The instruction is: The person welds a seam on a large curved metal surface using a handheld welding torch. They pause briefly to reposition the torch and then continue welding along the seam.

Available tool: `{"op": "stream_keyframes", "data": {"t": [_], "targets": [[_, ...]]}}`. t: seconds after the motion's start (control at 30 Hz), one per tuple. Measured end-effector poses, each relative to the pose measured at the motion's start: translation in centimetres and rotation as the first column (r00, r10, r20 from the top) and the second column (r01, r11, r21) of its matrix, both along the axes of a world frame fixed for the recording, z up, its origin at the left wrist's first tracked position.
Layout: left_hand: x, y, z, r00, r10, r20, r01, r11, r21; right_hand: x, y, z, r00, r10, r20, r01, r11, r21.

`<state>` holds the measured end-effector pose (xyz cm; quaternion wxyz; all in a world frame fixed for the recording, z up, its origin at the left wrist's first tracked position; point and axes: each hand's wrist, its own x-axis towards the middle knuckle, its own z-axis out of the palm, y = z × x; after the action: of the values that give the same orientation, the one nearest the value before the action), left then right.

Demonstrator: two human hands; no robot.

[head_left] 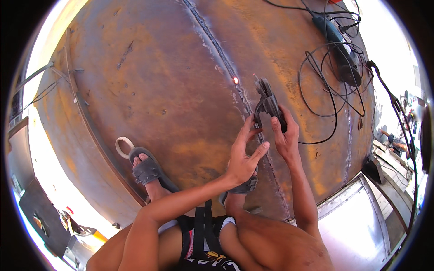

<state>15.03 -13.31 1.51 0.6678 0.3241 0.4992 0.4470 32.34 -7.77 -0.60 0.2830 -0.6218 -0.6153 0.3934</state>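
While the right hand [286, 134] is wrapped around a black, clamp-shaped welding holder [270, 106] that pokes out past its fingers, the left hand [242, 159] is just beside it, fingers loosely spread; can't tell if they're touching. Ahead of both, a bright glowing spot [236, 80] sits on the rough grey weld seam [210, 36].

Strong light bleaches the pale floor [41, 151] at left; a dark panel [49, 205] stands lower left, planks [388, 159] lie right.
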Motion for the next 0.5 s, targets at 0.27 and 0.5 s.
{"op": "stream_keyframes", "data": {"t": [0.27,0.5], "targets": [[-1.0,6.0,-0.6,0.989,-0.071,0.133,0.071,0.997,0.002,-1.5,2.6,4.0,0.614,-0.298,-0.731,-0.007,0.924,-0.382],[0.0,15.1,6.2,0.944,-0.244,0.221,0.286,0.941,-0.182,-2.3,4.6,5.8,0.838,-0.147,-0.525,0.061,0.982,-0.178]]}}
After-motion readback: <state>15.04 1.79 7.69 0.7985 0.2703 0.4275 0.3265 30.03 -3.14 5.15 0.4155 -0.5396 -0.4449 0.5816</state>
